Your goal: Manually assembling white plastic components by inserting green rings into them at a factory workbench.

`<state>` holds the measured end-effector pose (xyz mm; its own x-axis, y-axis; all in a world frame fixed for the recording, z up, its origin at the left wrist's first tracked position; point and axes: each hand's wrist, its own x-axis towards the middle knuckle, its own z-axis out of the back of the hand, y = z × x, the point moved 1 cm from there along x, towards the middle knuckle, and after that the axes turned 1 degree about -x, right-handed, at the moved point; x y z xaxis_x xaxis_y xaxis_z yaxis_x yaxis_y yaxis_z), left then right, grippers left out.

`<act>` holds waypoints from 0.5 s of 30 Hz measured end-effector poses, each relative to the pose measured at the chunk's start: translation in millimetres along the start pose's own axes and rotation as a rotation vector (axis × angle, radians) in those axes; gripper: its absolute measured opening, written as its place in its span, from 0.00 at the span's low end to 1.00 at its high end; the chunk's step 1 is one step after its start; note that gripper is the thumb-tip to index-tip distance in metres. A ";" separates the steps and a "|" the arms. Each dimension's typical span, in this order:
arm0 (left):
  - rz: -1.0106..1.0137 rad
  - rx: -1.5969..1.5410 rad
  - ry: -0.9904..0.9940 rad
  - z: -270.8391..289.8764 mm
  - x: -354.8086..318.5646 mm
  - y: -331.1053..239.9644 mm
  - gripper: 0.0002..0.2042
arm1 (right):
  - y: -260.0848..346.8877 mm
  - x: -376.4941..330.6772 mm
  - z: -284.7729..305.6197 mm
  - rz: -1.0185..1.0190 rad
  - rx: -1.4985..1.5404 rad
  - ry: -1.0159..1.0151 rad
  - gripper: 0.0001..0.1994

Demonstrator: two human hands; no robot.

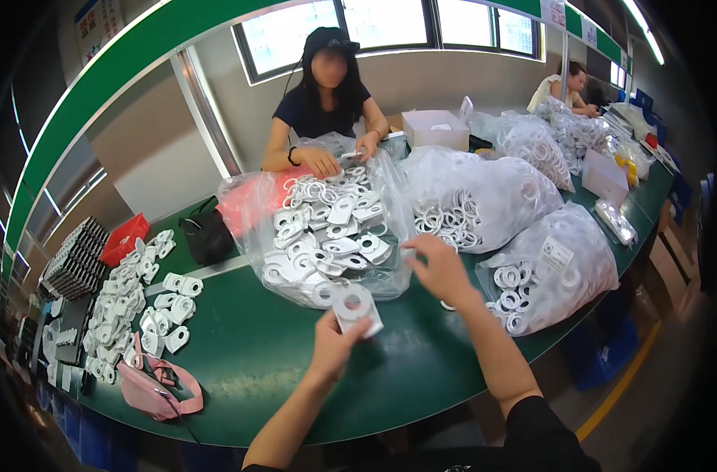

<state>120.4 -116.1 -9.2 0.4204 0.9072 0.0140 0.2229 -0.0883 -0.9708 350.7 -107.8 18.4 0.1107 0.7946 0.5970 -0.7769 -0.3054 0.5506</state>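
My left hand (335, 344) grips a flat white plastic part (353, 305) with a large round hole, its thumb on the lower edge. The part is slightly blurred and held over the near edge of an open clear plastic bag (391, 285) full of similar white parts (327, 228). To the right of it, my right hand (441, 271) is raised beside the bag's right side. Its fingers are curled in a pinch; what lies between them, if anything, I cannot make out.
Bags of white rings (484, 193) (567, 259) stand on the right of the green table (287, 377). Across from me a person (327, 110) reaches into the open bag. At left lie loose white parts (122, 303), a pink pouch (150, 389), a black bag (207, 234) and a red bin (125, 238).
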 end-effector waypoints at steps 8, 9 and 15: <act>0.283 -0.268 0.253 -5.7 -10.0 16.4 0.18 | -25.6 -46.6 84.7 -0.299 -0.255 0.615 0.21; 0.267 -0.324 0.207 -4.5 -15.0 14.2 0.19 | -23.8 -56.0 88.0 -0.289 -0.284 0.619 0.21; 0.256 -0.660 0.101 3.2 -12.1 28.7 0.26 | -28.4 -72.0 86.8 -0.378 -0.293 0.615 0.18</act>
<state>118.8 -128.4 -38.0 0.6027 0.7853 -0.1419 0.5787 -0.5525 -0.5998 418.6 -201.9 10.5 0.1038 0.9915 -0.0784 -0.8966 0.1274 0.4241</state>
